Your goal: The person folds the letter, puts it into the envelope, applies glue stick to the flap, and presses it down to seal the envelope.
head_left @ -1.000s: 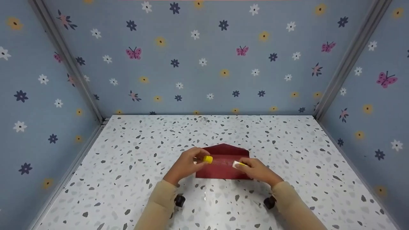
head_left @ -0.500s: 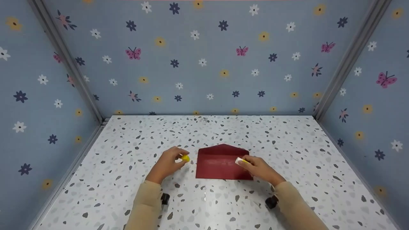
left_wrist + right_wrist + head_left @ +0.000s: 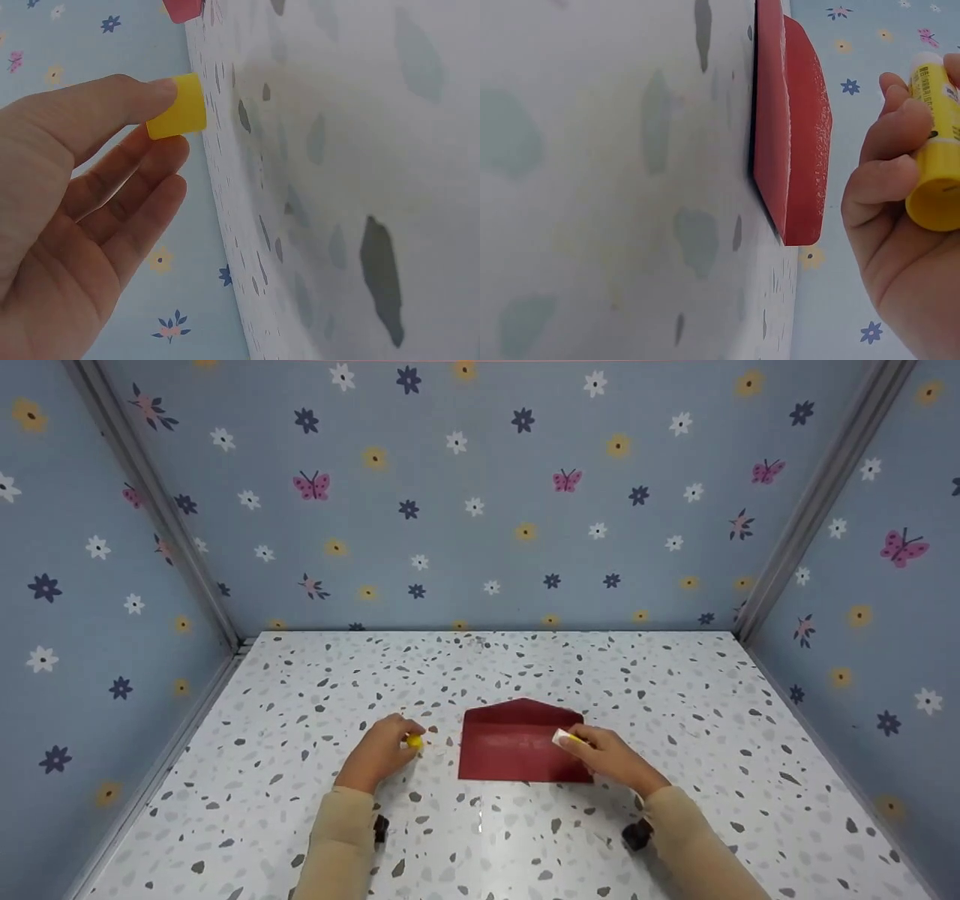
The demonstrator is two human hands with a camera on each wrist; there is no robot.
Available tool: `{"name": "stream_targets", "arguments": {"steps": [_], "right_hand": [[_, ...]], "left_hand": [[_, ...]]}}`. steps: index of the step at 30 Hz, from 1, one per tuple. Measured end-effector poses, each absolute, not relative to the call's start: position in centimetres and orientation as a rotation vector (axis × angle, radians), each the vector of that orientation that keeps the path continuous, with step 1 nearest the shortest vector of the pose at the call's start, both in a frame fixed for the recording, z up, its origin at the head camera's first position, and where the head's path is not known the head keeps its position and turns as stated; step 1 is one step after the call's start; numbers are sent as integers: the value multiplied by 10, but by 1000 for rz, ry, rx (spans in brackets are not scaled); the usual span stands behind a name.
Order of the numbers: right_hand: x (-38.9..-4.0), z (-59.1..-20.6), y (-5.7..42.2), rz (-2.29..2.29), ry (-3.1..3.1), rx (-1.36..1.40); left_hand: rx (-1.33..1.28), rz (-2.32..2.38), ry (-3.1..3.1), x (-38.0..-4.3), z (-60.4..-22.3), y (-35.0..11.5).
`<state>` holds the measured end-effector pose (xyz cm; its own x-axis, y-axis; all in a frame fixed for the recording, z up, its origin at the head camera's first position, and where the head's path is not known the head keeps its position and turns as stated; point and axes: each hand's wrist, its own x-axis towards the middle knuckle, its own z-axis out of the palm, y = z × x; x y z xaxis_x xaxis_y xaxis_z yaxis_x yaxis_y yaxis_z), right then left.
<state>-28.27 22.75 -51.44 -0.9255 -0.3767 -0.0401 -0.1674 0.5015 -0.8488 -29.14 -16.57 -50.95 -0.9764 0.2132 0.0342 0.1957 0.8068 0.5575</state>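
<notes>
A red envelope (image 3: 502, 754) lies on the speckled table with its pointed flap opened away from me. Left of it, my left hand (image 3: 379, 754) pinches a small yellow cap (image 3: 180, 109) between thumb and fingers, close over the tabletop. The other fingers of that hand are loosely bent in the left wrist view. My right hand (image 3: 611, 754) grips a yellow glue stick (image 3: 936, 142) with printed lettering, its white end (image 3: 559, 737) pointing left above the envelope's right part. In the right wrist view the envelope's flap (image 3: 808, 135) stands up from the table.
Blue flower-patterned panels (image 3: 480, 540) rise behind the table and on both sides. White speckled tabletop (image 3: 337, 675) surrounds the envelope. Black devices (image 3: 637, 834) sit at both wrists, below the beige sleeves (image 3: 334, 840).
My left hand has moved left, off the envelope, and then slightly down toward the table with the yellow cap. The right hand with the glue stick has barely shifted.
</notes>
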Motion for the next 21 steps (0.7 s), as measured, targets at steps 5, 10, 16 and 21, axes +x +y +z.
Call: {"name": "stream_targets", "arguments": {"steps": [5, 10, 16, 21], "right_hand": [[-282, -516, 228, -1402, 2508, -453], [-282, -517, 228, -1401, 2502, -449], [-282, -516, 228, -1397, 2513, -488], [-281, -514, 227, -1389, 2522, -491]], "left_hand": [[258, 859, 2928, -291, -512, -166], [250, 866, 2920, -288, -514, -168], [286, 873, 2946, -287, -513, -169], [279, 867, 2947, -288, -510, -168]]}}
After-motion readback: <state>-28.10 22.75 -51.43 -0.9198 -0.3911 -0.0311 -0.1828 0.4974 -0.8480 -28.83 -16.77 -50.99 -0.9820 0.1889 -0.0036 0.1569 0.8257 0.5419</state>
